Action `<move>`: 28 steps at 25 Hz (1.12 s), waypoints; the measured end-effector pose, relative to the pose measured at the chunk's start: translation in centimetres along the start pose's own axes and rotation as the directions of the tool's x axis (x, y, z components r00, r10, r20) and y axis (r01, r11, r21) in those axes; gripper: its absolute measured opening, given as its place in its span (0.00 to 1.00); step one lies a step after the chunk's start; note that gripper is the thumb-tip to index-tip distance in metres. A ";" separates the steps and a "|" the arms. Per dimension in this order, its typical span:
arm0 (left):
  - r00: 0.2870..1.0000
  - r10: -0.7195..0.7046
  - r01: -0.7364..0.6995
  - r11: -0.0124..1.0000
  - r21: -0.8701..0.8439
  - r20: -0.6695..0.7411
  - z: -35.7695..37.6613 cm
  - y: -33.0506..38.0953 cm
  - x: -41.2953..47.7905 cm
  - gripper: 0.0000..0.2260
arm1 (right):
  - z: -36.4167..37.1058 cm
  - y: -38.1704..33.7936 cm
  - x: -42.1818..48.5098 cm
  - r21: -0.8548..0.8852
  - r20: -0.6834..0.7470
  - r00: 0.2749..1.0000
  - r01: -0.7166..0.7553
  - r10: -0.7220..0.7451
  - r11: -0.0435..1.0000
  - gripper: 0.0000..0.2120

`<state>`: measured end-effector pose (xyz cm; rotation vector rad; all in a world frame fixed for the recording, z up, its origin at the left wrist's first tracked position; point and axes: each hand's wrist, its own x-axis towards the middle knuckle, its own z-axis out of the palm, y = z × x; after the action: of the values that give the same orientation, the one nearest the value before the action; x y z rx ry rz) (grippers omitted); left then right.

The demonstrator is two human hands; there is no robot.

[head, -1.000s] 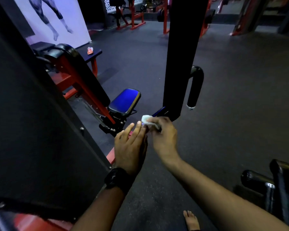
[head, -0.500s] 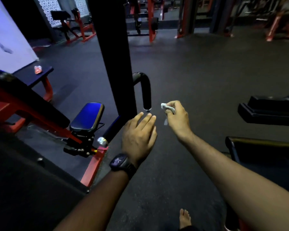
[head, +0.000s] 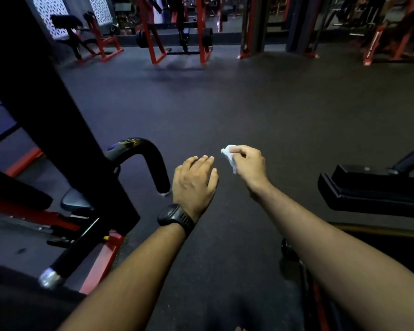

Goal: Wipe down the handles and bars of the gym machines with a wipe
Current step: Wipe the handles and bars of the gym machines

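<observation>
Forearms stretch forward over the dark floor (head: pixel 225 103), touching no machine. Left hand (head: pixel 194 182), a black watch (head: pixel 176 217) at its wrist, hovers palm down, fingers straight and relaxed, holding nothing, just beside the tip of the curved black handle (head: pixel 153 161). Right hand (head: pixel 249 163), knuckles up, pinches the wipe (head: pixel 228 155) between thumb and fingertips. Crumpled and white, the wipe looks light, soft and limp; it is probably best bunched in the fingers so it folds round a bar. Red racks (head: pixel 177 32) stand far off.
</observation>
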<state>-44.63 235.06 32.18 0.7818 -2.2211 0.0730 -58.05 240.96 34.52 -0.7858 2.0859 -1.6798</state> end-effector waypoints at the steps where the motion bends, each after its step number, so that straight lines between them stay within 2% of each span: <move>1: 1.000 -0.028 0.028 1.000 0.000 0.009 1.2 0.2 1.3 0.18 | -0.3 0.3 1.6 -0.034 0.010 1.000 0.019 -0.019 0.999 0.08; 4: 0.995 -0.095 0.096 0.995 0.000 0.040 4.0 0.2 4.7 0.18 | -0.7 0.8 6.0 -0.090 0.033 0.999 0.037 -0.034 0.995 0.07; 9: 0.979 -0.193 0.191 0.981 0.029 0.071 9.1 -1.7 9.2 0.17 | 1.9 2.1 13.6 -0.053 0.076 0.995 0.061 -0.057 0.997 0.06; 13: 0.914 -0.383 0.386 0.923 0.004 0.137 14.0 -4.9 14.7 0.15 | 6.1 2.1 21.4 -0.020 0.156 0.984 0.091 -0.087 0.996 0.05; 16: 0.872 -0.469 0.469 0.882 0.036 0.138 16.4 -8.2 18.6 0.16 | 9.6 0.7 26.7 -0.021 0.239 0.964 0.125 -0.117 0.992 0.05; 21: 0.803 -0.595 0.592 0.803 0.066 0.041 18.9 -13.4 22.7 0.16 | 15.5 -0.6 33.9 0.005 0.387 0.909 0.163 -0.152 0.987 0.07; 24: 0.735 -0.677 0.669 0.731 0.133 0.020 20.2 -17.9 25.4 0.17 | 20.9 -1.4 38.7 0.008 0.501 0.850 0.183 -0.163 0.983 0.11; 28: 0.648 -0.758 0.752 0.620 0.223 -0.078 22.0 -24.4 28.8 0.17 | 27.8 -3.4 44.7 0.078 0.619 0.759 0.196 -0.202 0.977 0.13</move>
<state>-60.27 194.30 31.88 1.8142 -1.7335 -0.0935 -76.24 191.39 34.44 -1.3844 1.5601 -1.2614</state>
